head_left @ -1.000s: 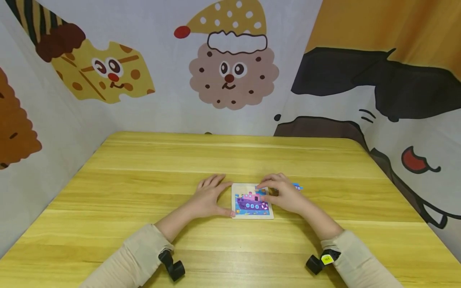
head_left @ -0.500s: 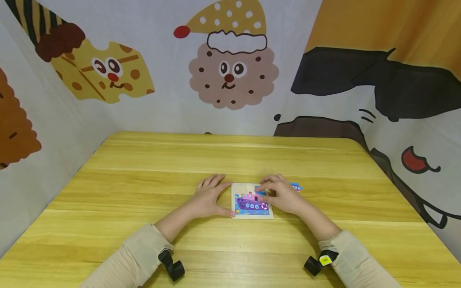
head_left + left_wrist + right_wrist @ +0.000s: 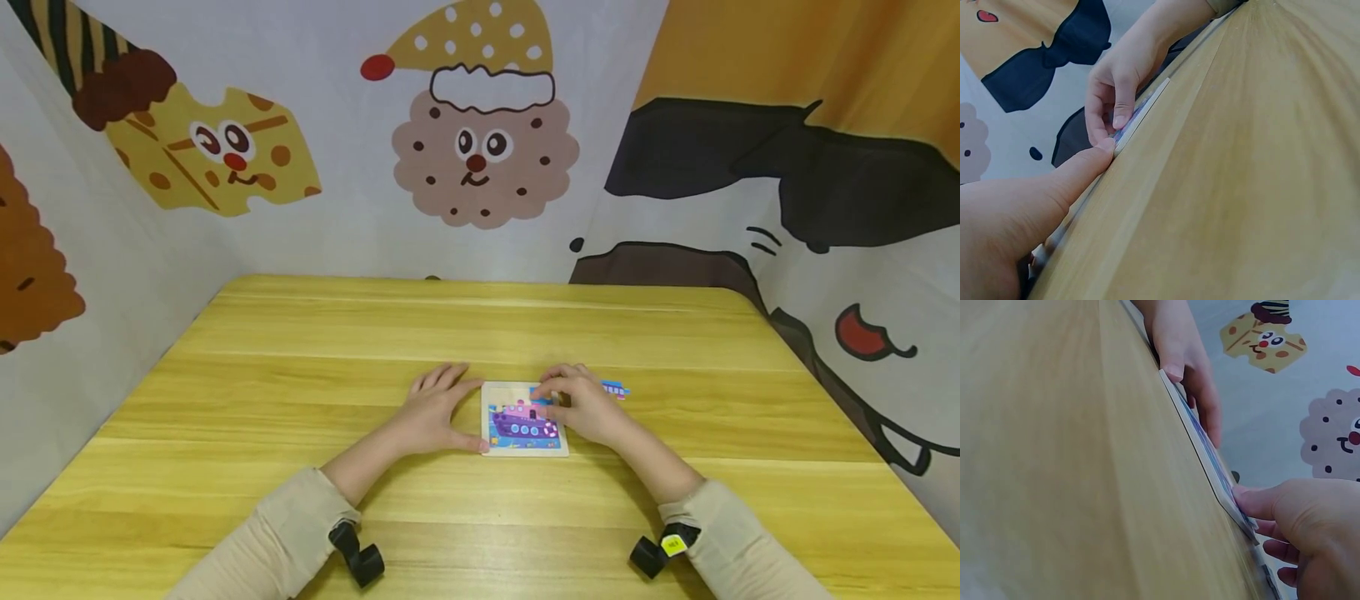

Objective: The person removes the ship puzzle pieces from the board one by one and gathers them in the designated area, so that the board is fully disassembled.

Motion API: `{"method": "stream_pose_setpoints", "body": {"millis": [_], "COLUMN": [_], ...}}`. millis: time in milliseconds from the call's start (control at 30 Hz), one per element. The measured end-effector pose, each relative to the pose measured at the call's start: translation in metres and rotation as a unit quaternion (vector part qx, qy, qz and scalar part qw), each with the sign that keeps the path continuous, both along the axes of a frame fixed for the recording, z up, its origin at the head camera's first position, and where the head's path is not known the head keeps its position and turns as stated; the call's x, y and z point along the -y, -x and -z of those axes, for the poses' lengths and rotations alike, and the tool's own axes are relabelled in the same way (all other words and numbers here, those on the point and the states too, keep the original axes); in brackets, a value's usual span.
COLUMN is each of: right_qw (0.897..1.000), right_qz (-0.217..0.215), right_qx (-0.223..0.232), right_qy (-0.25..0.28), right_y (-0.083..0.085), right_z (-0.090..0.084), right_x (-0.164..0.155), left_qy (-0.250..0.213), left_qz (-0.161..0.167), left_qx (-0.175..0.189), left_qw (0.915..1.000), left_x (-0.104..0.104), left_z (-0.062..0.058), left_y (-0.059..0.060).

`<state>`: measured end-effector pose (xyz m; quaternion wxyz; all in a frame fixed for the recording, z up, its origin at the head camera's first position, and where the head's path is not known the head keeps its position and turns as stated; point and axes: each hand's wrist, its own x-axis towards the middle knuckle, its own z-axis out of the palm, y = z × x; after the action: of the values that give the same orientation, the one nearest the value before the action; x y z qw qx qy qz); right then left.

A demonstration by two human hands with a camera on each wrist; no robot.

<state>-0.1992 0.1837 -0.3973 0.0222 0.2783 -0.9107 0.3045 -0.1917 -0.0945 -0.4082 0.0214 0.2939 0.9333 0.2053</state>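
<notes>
Quietly, the left hand (image 3: pixel 431 417) rested at the left side of the picture board (image 3: pixel 525 452), its thumb touching the near corner and its index finger at the far one. Nothing had changed there: the fingers were extended and spread, not curled around anything. The board lay flat on the table (image 3: pixel 480 533), between the hands, and its far left part looked pale and unfilled. Next, the right hand (image 3: pixel 588 408) had shifted slightly leftward, so that more of the loose piece (image 3: pixel 616 389) just to its right became visible. The change was small; I judged the work as not finished. This hand reached from the near right, thumb and index finger bent down to the board; whether they pinched something or only pressed, I could not tell.
</notes>
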Motion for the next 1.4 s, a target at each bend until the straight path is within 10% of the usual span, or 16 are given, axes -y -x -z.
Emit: {"method": "stream_pose_setpoints", "body": {"millis": [1400], "right_qw": [0.994], "right_qz": [0.04], "right_qx": [0.033], "right_qy": [0.096], "right_y": [-0.0061], "right_z": [-0.0022], "right_x": [0.0004], "left_qy": [-0.005], "left_qz": [0.009], "left_qx": [0.0], "left_qw": [0.9999], "left_x": [0.0007], "left_z": [0.0014], "left_y": [0.0001]}}
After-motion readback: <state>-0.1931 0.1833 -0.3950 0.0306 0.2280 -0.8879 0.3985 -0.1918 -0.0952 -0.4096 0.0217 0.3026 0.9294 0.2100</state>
